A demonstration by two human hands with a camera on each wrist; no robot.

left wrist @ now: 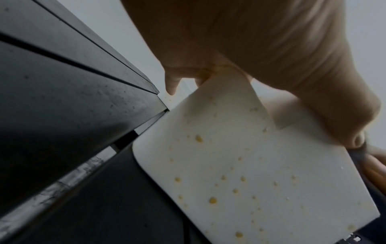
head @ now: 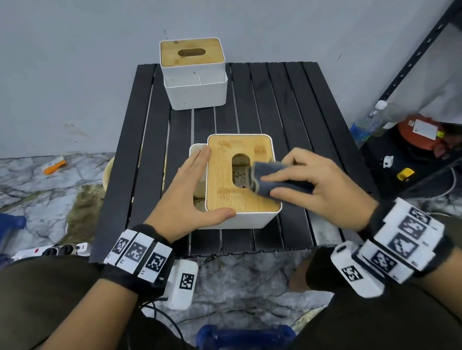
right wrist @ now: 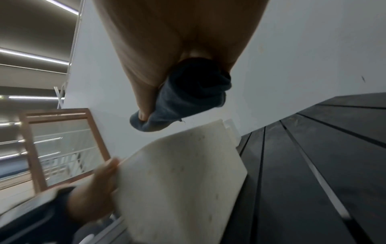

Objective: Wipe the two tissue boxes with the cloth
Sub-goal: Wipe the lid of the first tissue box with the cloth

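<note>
The near tissue box (head: 242, 198), white with a wooden lid and an oval slot, sits on the front half of the black slatted table (head: 301, 112), close to the person. The left hand (head: 191, 195) steadies it: the fingers lie straight along the box's left side and the thumb stretches across the near front edge of the lid, so the hand braces the box rather than curling round it. In the left wrist view the white side wall shows many small yellowish specks. The right hand (head: 313, 181) pinches a folded dark blue-grey cloth (head: 275, 178) between thumb and curled fingers and holds it on the lid, right at the slot's right edge; the right wrist view shows the cloth (right wrist: 183, 102) bunched in the grip just above the box's white corner. The far tissue box (head: 193, 72), of the same make, stands at the back left of the table against the grey wall (head: 58, 63), well apart from both hands. A plastic bottle (head: 369, 122) lies on the floor to the right, beside a dark metal shelf (head: 416, 55).
</note>
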